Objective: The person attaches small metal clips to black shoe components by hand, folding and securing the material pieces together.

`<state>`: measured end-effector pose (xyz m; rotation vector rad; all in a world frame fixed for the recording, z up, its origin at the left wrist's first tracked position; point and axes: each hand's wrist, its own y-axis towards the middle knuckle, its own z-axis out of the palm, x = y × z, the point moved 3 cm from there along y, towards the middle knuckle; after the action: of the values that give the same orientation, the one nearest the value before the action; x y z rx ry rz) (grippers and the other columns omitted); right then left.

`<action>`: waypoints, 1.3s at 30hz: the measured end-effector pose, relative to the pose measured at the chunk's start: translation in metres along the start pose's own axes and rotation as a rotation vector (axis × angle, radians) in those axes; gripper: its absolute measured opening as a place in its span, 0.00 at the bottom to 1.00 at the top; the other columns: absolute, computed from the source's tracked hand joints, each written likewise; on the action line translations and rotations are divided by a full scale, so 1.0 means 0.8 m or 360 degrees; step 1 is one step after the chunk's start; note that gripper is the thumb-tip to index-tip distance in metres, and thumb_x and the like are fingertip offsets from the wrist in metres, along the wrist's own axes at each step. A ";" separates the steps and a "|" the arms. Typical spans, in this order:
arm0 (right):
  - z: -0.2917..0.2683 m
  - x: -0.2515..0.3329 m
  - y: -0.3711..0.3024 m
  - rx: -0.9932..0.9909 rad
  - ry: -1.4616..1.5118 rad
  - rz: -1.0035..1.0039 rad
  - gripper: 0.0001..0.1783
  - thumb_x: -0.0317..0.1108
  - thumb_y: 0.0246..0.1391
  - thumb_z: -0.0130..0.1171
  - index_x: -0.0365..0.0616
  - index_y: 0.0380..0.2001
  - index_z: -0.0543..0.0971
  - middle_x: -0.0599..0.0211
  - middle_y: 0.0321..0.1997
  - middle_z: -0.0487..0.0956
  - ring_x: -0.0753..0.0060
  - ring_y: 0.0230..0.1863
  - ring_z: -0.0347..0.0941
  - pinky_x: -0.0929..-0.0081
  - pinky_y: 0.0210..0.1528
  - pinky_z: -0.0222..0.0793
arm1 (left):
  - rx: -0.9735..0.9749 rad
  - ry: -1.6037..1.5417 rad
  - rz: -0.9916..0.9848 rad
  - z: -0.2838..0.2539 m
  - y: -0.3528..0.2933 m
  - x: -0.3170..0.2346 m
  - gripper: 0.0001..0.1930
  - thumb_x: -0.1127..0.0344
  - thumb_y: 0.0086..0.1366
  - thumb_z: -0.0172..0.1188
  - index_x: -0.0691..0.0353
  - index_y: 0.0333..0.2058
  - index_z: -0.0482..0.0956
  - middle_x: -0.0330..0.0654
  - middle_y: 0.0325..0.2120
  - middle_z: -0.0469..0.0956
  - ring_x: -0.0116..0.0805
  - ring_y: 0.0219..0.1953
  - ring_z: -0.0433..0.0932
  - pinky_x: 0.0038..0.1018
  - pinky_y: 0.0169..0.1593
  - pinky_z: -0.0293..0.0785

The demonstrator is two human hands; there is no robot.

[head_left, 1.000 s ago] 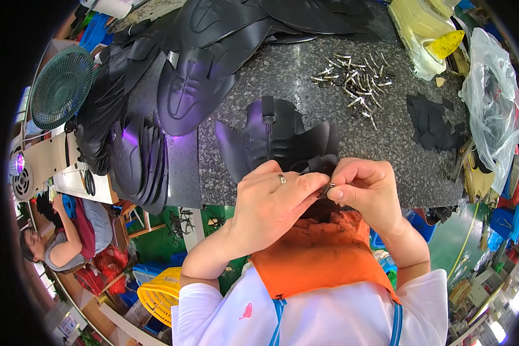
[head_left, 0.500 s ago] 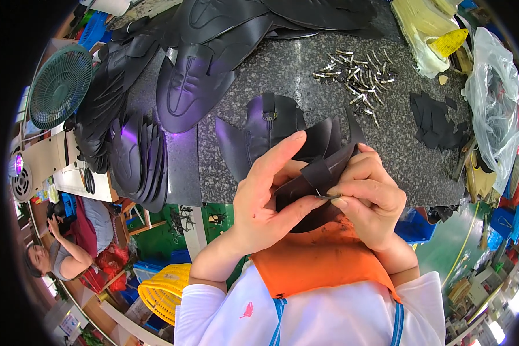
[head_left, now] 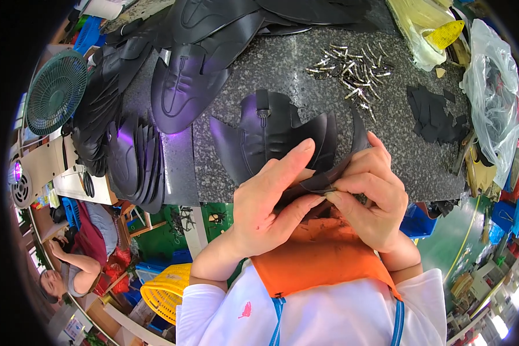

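Close in front of my orange apron (head_left: 323, 248), a black leather shoe upper (head_left: 312, 183) is folded up between my hands. My left hand (head_left: 265, 210) is closed on it, thumb pressed along the near edge and forefinger stretched upward. My right hand (head_left: 375, 193) grips the other side; its thumb and forefinger pinch close to the left thumb tip. A small glint shows between those fingertips, too small to name. Just beyond lies another black upper (head_left: 259, 138), flat on the table, with a small metal buckle (head_left: 263, 113) on its strap.
Several small buckled straps (head_left: 352, 72) lie heaped on the speckled stone table (head_left: 294, 63). Black fabric pieces (head_left: 435, 118) and a clear plastic bag (head_left: 493, 92) are at the right. Stacked uppers (head_left: 135, 158) stand left, near a green fan (head_left: 56, 92). Another person (head_left: 75, 268) sits beyond.
The upper in my hands has tipped, so its strap end shows less and its edge is seen more thinly. Both hands keep their hold. The other person's arm has lowered.
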<state>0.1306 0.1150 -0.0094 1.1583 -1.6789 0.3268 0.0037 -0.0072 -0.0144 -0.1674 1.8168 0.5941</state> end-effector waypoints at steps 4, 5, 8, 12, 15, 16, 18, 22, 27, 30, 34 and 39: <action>-0.009 0.000 0.007 0.0081 -0.0400 -0.0126 0.14 0.29 0.30 0.71 0.43 0.24 0.77 0.70 0.25 0.72 0.68 0.34 0.70 0.52 0.63 0.50 | 0.0124 0.0138 0.0047 0.000 0.006 0.005 0.33 0.80 0.53 0.62 0.69 0.58 0.63 0.46 0.42 0.78 0.36 0.36 0.79 0.24 0.42 0.73; -0.014 0.000 0.013 -0.0107 -0.0369 -0.0040 0.15 0.31 0.28 0.72 0.45 0.25 0.78 0.71 0.25 0.73 0.67 0.36 0.70 0.52 0.61 0.52 | 0.0115 0.0144 0.0047 -0.003 0.008 0.006 0.33 0.80 0.53 0.62 0.69 0.58 0.63 0.46 0.42 0.78 0.36 0.36 0.79 0.24 0.42 0.73; -0.016 -0.005 0.024 -0.0366 -0.0136 0.0080 0.18 0.33 0.29 0.73 0.46 0.27 0.77 0.72 0.27 0.74 0.68 0.38 0.72 0.54 0.61 0.53 | 0.0132 -0.0256 -0.0231 -0.002 0.019 0.001 0.35 0.82 0.55 0.57 0.66 0.61 0.57 0.43 0.44 0.76 0.29 0.36 0.78 0.23 0.43 0.72; -0.010 -0.025 0.019 0.0233 0.0502 0.0364 0.11 0.26 0.36 0.68 0.43 0.25 0.76 0.74 0.27 0.77 0.76 0.34 0.73 0.56 0.63 0.52 | -0.0074 -0.0786 -0.0583 0.007 0.015 0.017 0.31 0.79 0.54 0.61 0.63 0.58 0.62 0.39 0.39 0.76 0.23 0.34 0.76 0.21 0.42 0.71; -0.007 -0.023 0.018 0.0180 0.0535 0.0388 0.10 0.25 0.36 0.68 0.44 0.24 0.76 0.74 0.27 0.78 0.76 0.33 0.73 0.56 0.63 0.52 | -0.0166 -0.0619 -0.0668 0.004 0.010 0.018 0.21 0.74 0.54 0.64 0.62 0.48 0.73 0.38 0.30 0.77 0.23 0.30 0.74 0.20 0.37 0.69; -0.005 -0.025 0.017 0.0152 0.0534 0.0376 0.10 0.24 0.37 0.68 0.44 0.24 0.76 0.74 0.26 0.78 0.77 0.32 0.73 0.57 0.62 0.53 | -0.0133 -0.0381 -0.0639 0.001 0.008 0.018 0.15 0.71 0.53 0.66 0.62 0.41 0.78 0.38 0.26 0.78 0.23 0.28 0.74 0.20 0.34 0.68; -0.003 -0.025 0.017 0.0132 0.0537 0.0362 0.10 0.23 0.37 0.67 0.45 0.23 0.76 0.74 0.26 0.78 0.77 0.32 0.73 0.57 0.62 0.53 | -0.0107 -0.0140 -0.0613 0.000 0.006 0.015 0.09 0.68 0.53 0.67 0.62 0.34 0.82 0.37 0.21 0.78 0.23 0.25 0.73 0.20 0.30 0.67; 0.000 -0.019 0.015 0.0056 0.0455 0.0265 0.11 0.21 0.35 0.67 0.46 0.22 0.76 0.74 0.24 0.76 0.75 0.30 0.72 0.58 0.60 0.54 | -0.0069 -0.0204 -0.0764 0.002 0.001 0.017 0.10 0.67 0.54 0.66 0.60 0.36 0.83 0.38 0.22 0.79 0.23 0.23 0.71 0.21 0.28 0.66; -0.001 -0.001 0.015 -0.0154 -0.0026 -0.0109 0.13 0.21 0.30 0.69 0.48 0.19 0.76 0.75 0.22 0.75 0.74 0.28 0.71 0.58 0.58 0.55 | -0.0012 0.0171 -0.0510 0.000 0.003 0.006 0.08 0.68 0.56 0.64 0.60 0.35 0.83 0.39 0.21 0.78 0.21 0.23 0.69 0.20 0.28 0.65; 0.002 -0.005 0.015 -0.0076 0.0176 -0.0037 0.12 0.21 0.32 0.69 0.47 0.20 0.76 0.75 0.22 0.75 0.73 0.28 0.71 0.58 0.58 0.54 | 0.0056 -0.0088 -0.0620 0.001 0.000 0.009 0.08 0.69 0.59 0.61 0.62 0.36 0.82 0.38 0.22 0.78 0.18 0.24 0.67 0.18 0.28 0.64; 0.004 -0.022 0.018 0.0112 0.0320 0.0188 0.11 0.22 0.37 0.68 0.45 0.22 0.75 0.74 0.23 0.75 0.76 0.28 0.70 0.67 0.54 0.61 | -0.0029 -0.0651 -0.0761 0.007 -0.003 0.013 0.09 0.68 0.61 0.59 0.64 0.39 0.80 0.33 0.25 0.78 0.15 0.27 0.67 0.17 0.30 0.64; 0.015 -0.030 0.019 0.0093 0.1225 0.0967 0.08 0.25 0.49 0.64 0.36 0.33 0.76 0.72 0.31 0.77 0.85 0.34 0.71 0.85 0.38 0.69 | 0.0021 -0.1231 -0.1104 0.005 0.006 0.028 0.15 0.62 0.68 0.51 0.67 0.45 0.77 0.28 0.31 0.75 0.14 0.33 0.69 0.16 0.37 0.67</action>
<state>0.1114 0.1271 -0.0305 0.4198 -1.2753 1.0575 -0.0022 0.0028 -0.0343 -0.4637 0.9183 0.1073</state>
